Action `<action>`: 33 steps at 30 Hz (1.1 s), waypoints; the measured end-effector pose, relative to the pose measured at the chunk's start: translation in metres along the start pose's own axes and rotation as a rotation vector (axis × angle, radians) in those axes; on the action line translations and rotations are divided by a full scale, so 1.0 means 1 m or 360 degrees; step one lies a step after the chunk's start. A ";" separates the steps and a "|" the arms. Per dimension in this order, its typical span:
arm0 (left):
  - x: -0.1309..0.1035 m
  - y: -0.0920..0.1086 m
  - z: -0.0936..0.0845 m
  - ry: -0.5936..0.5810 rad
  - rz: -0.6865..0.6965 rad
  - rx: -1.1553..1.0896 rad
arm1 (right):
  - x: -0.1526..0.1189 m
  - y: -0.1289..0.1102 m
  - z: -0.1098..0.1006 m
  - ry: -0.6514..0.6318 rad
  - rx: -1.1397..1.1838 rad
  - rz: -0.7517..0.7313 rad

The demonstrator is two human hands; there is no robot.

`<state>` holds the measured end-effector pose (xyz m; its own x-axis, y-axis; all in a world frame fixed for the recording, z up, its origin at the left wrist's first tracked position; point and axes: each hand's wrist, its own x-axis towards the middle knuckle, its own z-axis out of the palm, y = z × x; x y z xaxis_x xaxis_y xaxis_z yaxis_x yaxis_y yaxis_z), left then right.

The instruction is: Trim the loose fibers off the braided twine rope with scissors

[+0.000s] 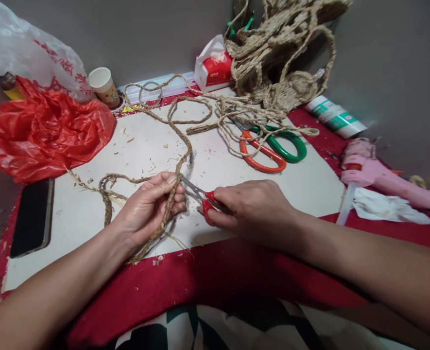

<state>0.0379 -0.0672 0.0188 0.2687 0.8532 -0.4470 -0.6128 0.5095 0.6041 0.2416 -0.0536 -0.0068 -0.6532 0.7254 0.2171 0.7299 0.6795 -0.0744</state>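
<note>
My left hand (156,201) pinches a braided straw rope (184,141) between thumb and fingers, above a pale board (79,214). The rope runs back in loops over the board and down past my wrist, where loose strands stick out. My right hand (251,209) is closed around the red handles of small scissors (197,190). Their blade tips meet the rope beside my left thumb; whether they cut into it I cannot tell. Beyond my right hand lie larger scissors (264,153) with one orange and one green handle, partly under thin cord.
A red plastic bag (47,126), a paper cup (103,86) and a phone (31,216) are at the left. A tissue pack (214,65) and a heap of woven straw (273,53) stand at the back. A pink glue gun (386,172) lies right, near crumpled tissue (386,206).
</note>
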 end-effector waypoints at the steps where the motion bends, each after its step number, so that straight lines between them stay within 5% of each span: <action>1: 0.000 0.000 0.000 -0.0004 0.0007 0.0014 | 0.000 0.000 0.000 -0.0005 0.0003 0.0009; 14: 0.000 -0.003 0.002 0.0051 0.0083 0.0176 | 0.004 -0.004 -0.019 -0.0232 0.0087 0.0114; 23: -0.001 -0.003 0.000 0.0057 0.0078 0.0204 | 0.002 0.002 -0.014 0.0002 0.0033 -0.0002; 33: -0.002 -0.002 0.003 0.0070 0.0045 0.0263 | 0.003 0.003 -0.015 0.0000 0.0054 -0.0031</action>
<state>0.0411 -0.0695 0.0199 0.2181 0.8638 -0.4542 -0.4884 0.4996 0.7154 0.2450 -0.0513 0.0084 -0.6672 0.7120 0.2191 0.7098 0.6968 -0.1028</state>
